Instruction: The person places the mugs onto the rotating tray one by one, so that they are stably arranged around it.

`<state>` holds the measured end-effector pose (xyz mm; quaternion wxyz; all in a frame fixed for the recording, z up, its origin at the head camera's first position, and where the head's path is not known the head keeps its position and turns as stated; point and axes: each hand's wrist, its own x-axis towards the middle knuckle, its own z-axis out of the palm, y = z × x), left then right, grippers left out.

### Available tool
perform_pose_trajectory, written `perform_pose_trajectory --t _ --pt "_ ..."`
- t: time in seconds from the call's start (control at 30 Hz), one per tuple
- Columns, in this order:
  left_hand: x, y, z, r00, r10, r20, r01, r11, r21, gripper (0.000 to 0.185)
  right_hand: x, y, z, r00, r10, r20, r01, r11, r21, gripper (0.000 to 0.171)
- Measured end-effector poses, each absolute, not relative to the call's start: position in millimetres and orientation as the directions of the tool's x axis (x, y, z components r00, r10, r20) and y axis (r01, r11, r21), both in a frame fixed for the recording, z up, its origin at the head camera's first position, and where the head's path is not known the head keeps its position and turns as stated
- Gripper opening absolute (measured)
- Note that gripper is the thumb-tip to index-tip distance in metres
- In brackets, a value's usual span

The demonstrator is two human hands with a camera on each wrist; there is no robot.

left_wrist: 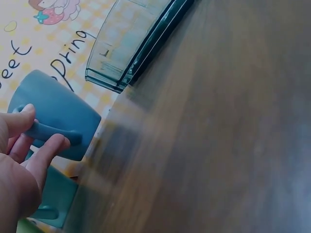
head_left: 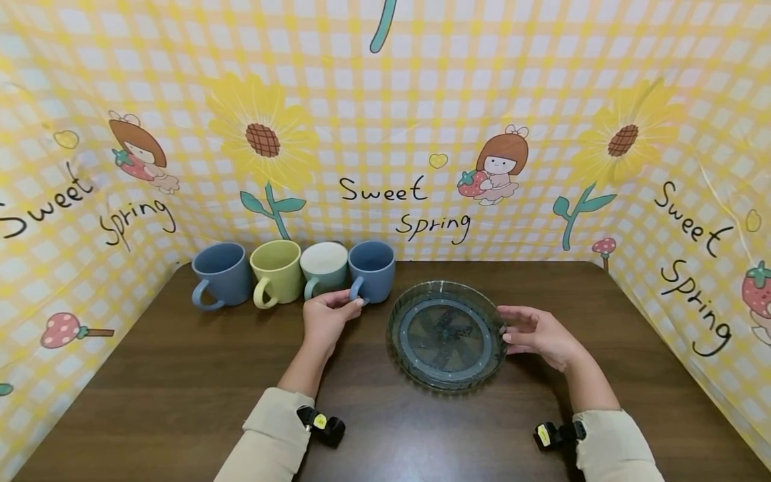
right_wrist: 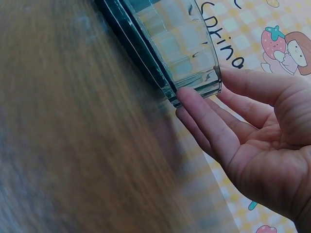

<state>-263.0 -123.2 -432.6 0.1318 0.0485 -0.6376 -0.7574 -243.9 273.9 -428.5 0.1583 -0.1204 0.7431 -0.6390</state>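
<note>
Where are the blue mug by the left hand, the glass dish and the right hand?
blue mug [head_left: 375, 268], head view, on its front wall.
glass dish [head_left: 447, 335], head view, on its patterned bottom.
right hand [head_left: 538, 335], head view, on the back of the hand.

A dark brown wooden worktop [head_left: 181, 375] carries four mugs in a row along its far left edge: blue mug [head_left: 221, 273], yellow-green mug [head_left: 277, 270], pale mug [head_left: 325, 266], second blue mug [head_left: 372, 269]. Right of them, mid-worktop, lies a clear round glass dish [head_left: 447, 335].
</note>
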Motion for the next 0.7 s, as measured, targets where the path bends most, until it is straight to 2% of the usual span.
perform_pose_trajectory --t 0.7 --pt "-246 -135 -411 -0.973 -0.191 0.134 0.157 -0.112 0.981 0.028 -243 274 -427 -0.916 -0.392 -0.08 0.017 0.162 -0.987 0.067"
